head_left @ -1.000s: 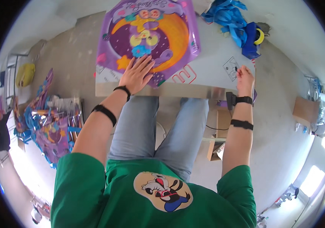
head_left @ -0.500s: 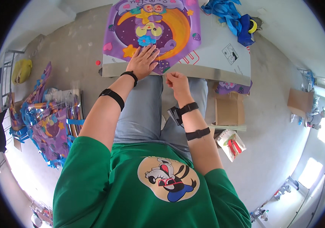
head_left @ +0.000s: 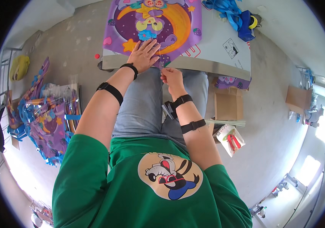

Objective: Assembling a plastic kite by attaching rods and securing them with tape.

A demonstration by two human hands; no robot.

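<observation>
A purple printed sheet (head_left: 113, 38), showing a cartoon bear on an orange moon, lies on a white tabletop (head_left: 217, 51). Its pointed corner reaches the near edge. My left hand (head_left: 144, 57) presses flat on the sheet's lower part, palm down and fingers spread. Just right of it, at the corner, my right hand (head_left: 172, 79) pinches a small clear strip (head_left: 161, 66) between thumb and fingertips. The strip runs onto the corner, though whether it is stuck there I cannot tell.
Blue straps (head_left: 223, 9) and a yellow ring-shaped roll (head_left: 253, 22) sit at the tabletop's far right. A cardboard box (head_left: 229, 106) and a white bag with red handles (head_left: 230, 140) stand at my right. Several printed purple pieces (head_left: 50, 123) are piled at my left.
My right hand has moved slightly up and left, and a clear strip now shows at its fingertips by the corner. My left hand stays flat on the sheet. The view has shifted slightly.
</observation>
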